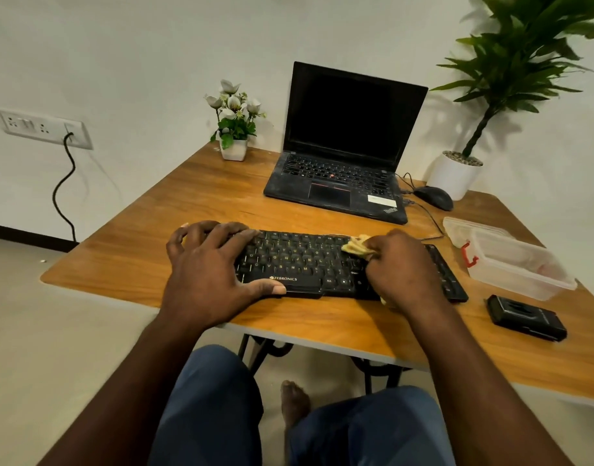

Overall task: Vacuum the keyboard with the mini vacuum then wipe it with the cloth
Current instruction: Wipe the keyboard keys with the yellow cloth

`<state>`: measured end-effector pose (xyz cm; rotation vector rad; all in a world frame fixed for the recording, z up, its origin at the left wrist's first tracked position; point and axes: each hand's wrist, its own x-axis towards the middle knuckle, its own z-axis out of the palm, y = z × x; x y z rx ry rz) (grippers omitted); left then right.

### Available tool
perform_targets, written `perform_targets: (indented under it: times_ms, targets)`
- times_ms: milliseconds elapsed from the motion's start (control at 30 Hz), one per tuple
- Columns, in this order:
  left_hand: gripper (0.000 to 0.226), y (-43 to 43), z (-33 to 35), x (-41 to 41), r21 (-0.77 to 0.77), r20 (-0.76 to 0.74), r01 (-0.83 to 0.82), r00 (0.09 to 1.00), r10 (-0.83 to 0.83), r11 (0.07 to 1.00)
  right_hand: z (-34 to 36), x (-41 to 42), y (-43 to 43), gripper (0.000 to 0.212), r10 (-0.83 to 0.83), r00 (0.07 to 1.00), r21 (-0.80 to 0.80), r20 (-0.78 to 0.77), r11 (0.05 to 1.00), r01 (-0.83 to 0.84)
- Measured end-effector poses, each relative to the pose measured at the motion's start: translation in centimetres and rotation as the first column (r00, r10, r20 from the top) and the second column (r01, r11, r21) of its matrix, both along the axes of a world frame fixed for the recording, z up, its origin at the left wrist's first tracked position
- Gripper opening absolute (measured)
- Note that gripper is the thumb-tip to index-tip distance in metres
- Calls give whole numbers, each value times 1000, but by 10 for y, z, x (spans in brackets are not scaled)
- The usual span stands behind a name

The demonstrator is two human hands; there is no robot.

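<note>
— Where was the cloth (357, 247) in the head view?

— Bunched in the right hand (399, 267). The fingers were curled round it, and a yellowish wad stuck out past the knuckles, pressed onto the keys on the right side of the keyboard (299, 260).

— And the left hand (208, 267)?

— Spread over the keyboard's left end, fingers bent across the keys to the far edge and the thumb against the near edge, so it clasped the board on the table (188, 203).

— Any writing?

— "ZEBRONICS" in white on the keyboard's front strip, just beside the left thumb. Beyond both hands stood an open laptop (339, 169) with a dark screen; "ThinkPad" showed on its near right corner. A white sticker sat beside that, but its text was too small to read.

— What lay to the right of the right hand?

— A clear plastic box (517, 267) with a red clasp, near the keyboard's right end. Nearer the person than the box lay a black device (526, 317), flat on the table and apart from the hand. I could read no label on it. A black mouse (433, 197) sat farther off, beside the laptop.
</note>
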<state>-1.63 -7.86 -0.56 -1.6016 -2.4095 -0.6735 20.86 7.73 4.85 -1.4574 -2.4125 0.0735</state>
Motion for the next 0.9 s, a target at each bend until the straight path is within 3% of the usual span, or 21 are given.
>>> perform_targets:
  times_ms: [200,267,333,400,533,667,800,900]
  targets:
    - [118,2,-1,1,-22,9,-37,999,38,999,-6,-50,-53,40,385,923,-77,-27,919,-385]
    - [120,1,-1,1,-25,12,-53,998,54,998,0,-59,-49,37,344,935,-33,-86,937,-348]
    - [124,1,0,1,-28,46,-71,996,72,997,1,-64,-44,39,210,969,48,-128,977,-206]
    - [131,1,0,0,-29,99,-80,992,83,996,-1,-74,-49,39,144,986,41,-82,989,-141]
    - [131,3,-3,-3,8,213,-25,977,23,1000,-6,-106,-73,36,337,941,-26,-27,941,-338]
    - [129,0,-7,-8,58,230,15,973,-28,998,-8,-126,-86,26,523,852,36,14,852,-523]
    - [143,3,-5,-9,30,258,10,966,-17,1000,-6,-103,-76,39,533,838,-42,117,846,-532]
    - [150,2,-2,-8,-10,265,-5,964,8,1000,3,-73,-57,46,420,890,-69,176,907,-414]
